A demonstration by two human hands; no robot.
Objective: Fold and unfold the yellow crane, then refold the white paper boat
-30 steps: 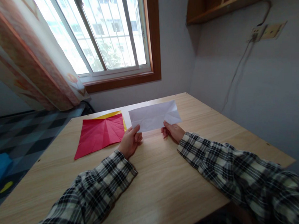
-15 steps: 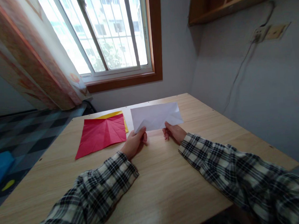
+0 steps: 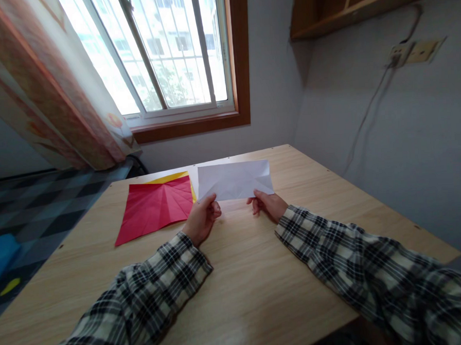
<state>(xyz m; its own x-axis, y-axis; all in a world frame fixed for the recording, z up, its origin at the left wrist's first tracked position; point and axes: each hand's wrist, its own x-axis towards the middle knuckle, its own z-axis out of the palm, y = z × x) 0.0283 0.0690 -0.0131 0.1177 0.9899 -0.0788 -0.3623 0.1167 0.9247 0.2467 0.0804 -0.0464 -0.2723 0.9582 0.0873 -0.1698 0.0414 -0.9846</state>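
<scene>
A white sheet of paper (image 3: pixel 234 178), creased and wider than it is tall, is held up above the table by its lower edge. My left hand (image 3: pixel 202 215) pinches it near the lower left corner, thumb on the near face. At the lower right part of the sheet, my right hand (image 3: pixel 269 204) pinches it the same way. To the left of my left hand lies a red sheet of paper (image 3: pixel 155 205) with fan-like creases. It partly covers a yellow sheet of paper (image 3: pixel 176 177).
The wooden table (image 3: pixel 236 280) reaches toward a wall with a barred window (image 3: pixel 170 57). A curtain (image 3: pixel 56 89) hangs at the left, above a checked surface (image 3: pixel 81 196) with a blue object (image 3: pixel 1 256). A wooden shelf (image 3: pixel 361 19) and a plugged-in cord (image 3: pixel 366 116) are on the right wall.
The white paper has shifted slightly left and its right end sits squarer. My left hand has moved a little left with it; my right hand is nearly where it was.
</scene>
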